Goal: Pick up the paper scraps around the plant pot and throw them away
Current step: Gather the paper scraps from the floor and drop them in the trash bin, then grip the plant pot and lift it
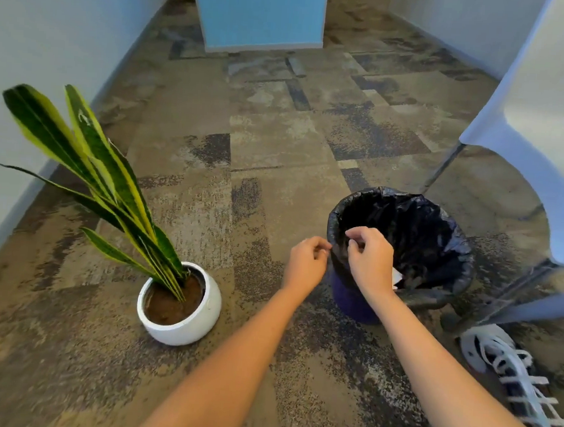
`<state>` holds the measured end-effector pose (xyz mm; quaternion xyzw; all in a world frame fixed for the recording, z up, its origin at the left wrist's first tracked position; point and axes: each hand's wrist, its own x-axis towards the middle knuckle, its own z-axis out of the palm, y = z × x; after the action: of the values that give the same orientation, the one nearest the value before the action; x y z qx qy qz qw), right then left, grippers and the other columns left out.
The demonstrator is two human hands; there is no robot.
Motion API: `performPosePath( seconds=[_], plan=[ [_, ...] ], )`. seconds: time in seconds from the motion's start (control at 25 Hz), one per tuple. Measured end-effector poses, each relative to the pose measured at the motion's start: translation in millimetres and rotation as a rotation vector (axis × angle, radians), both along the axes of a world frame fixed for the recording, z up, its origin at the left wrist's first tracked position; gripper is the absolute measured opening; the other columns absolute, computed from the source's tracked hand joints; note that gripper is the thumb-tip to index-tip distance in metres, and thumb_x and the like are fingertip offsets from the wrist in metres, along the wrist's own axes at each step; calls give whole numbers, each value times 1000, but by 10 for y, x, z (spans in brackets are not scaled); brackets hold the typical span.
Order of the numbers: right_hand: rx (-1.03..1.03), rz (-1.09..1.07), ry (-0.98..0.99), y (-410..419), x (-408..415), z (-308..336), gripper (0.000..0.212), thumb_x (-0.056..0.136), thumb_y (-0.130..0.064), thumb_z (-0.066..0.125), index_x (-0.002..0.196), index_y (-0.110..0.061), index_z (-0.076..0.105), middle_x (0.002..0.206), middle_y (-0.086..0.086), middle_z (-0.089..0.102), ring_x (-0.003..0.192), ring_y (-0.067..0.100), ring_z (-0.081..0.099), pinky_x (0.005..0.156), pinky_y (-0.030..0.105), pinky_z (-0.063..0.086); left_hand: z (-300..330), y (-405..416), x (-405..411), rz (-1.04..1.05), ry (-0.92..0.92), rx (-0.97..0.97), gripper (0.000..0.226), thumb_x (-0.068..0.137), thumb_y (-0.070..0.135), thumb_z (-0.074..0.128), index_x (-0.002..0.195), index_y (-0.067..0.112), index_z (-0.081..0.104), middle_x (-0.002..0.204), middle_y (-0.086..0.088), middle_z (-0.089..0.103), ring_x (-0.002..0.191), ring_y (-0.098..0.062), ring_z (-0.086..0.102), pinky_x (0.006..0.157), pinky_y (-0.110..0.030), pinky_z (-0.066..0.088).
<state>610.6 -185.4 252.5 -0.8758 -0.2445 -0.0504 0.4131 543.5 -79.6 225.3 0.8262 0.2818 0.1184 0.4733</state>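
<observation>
With both loosely curled hands, left hand point(305, 264) outside the lined bin point(400, 250) rim, right hand point(370, 255) over it, apparently empty, any unseen scrap could drop onto the carpet point(277, 153).

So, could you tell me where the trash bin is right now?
In the head view, the trash bin stands on the carpet right of centre, right of the plant pot, with the right hand over its near rim.

Bare forearms, seemingly white laced shoe point(508, 375)
</observation>
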Motion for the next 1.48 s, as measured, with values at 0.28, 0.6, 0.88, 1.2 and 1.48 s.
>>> performPosePath(
  seconds=[0.28, 0.6, 0.88, 1.2, 1.48],
  plan=[
    [-76, 260, 182, 1027, -818, -436, 21, 87, -11, 60, 108, -11, 63, 105, 6, 62, 90, 17, 59, 82, 32, 50, -482, 797, -1486, 231, 21, 48, 8, 91, 29, 52, 97, 27, 57, 62, -2, 55, 55, -15, 53, 54, -37, 44],
    [-309, 319, 825, 1996, -1573, -1195, 77, 85, -36, 67, 148, -29, 23, 154, 11, 17, 136, 35, 34, 104, 51, 41, -991, 2058, -2541, 725, 383, 2, 45, 89, 25, 57, 128, 14, 38, 129, -14, 40, 106, -36, 54, 81, -44, 49],
    [-151, 208, 1285, 2315, -1868, -1600, 76, 87, -2, 57, 134, -54, 27, 146, 0, 34, 128, 37, 42, 74, 55, 57, -1395, 2362, -2679, 483, 418, -777, 71, 93, 23, 49, 145, 47, 6, 153, -6, 30, 122, -39, 50, 71, -46, 60],
    [-63, 94, 1302, 2405, -1984, -1689, 79, 85, 8, 46, 139, -47, 27, 148, 7, 34, 118, 45, 51, 58, 46, 59, -1468, 2366, -2671, 487, 424, -625, 75, 87, 23, 52, 147, 37, 10, 136, -14, 49, 116, -34, 55, 91, -48, 54],
    [-116, 82, 1320, 2589, -2388, -1574, 84, 83, 12, 47, 143, -42, 23, 148, 7, 33, 112, 43, 55, 50, 39, 59, -1393, 2460, -3107, 564, 426, -584, 69, 88, 22, 51, 147, 31, 15, 128, -16, 54, 109, -35, 60, 88, -47, 56]
  ],
)
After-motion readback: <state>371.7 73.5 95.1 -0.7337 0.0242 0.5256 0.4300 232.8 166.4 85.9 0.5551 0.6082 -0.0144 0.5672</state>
